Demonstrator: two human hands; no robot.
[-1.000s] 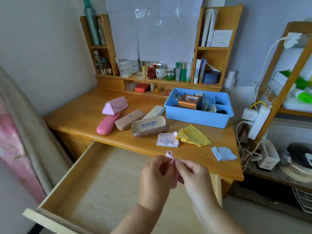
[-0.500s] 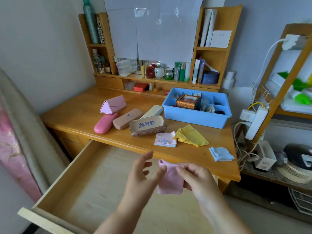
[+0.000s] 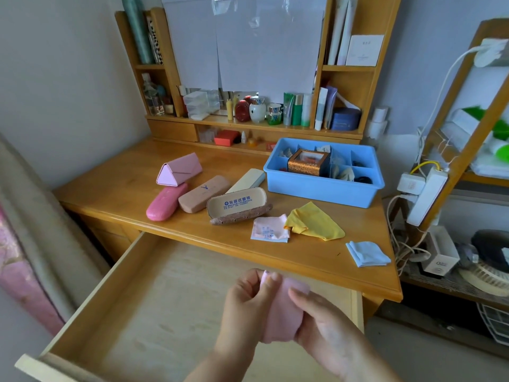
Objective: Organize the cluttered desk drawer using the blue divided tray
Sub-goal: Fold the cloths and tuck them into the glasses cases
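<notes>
Wooden desk (image 3: 115, 188) with a shelved hutch (image 3: 259, 125) along its back edge, seen from above and in front. Below the desk's front edge a wide drawer (image 3: 154, 307) stands pulled fully out, its pale lined floor showing. The blue divided tray (image 3: 322, 190) sits at the back right of the desktop, touching no other item; one of its compartments holds a patterned brown box (image 3: 308, 163), and small dark and pale objects lie in the others, too small to identify. Five glasses cases lie grouped left of the tray toward mid-desk: a pink triangular case (image 3: 178, 173) farthest back, a rounded pink case (image 3: 166, 202) just in front of it, a tan case (image 3: 203, 193) beside that, a cream case (image 3: 247, 181) nearest the tray, and an open beige case (image 3: 237, 205) printed with blue characters, closest to the front edge. Near the front edge lie a yellow cloth (image 3: 314, 221), a white printed cloth (image 3: 269, 229) touching it, and, at the front right corner, a folded light-blue cloth (image 3: 367, 253). Over the drawer, the left hand (image 3: 248, 299) pinches the upper edge of a pink cloth (image 3: 281, 312), and the right hand (image 3: 322, 323) clasps its right side with curled fingers.
</notes>
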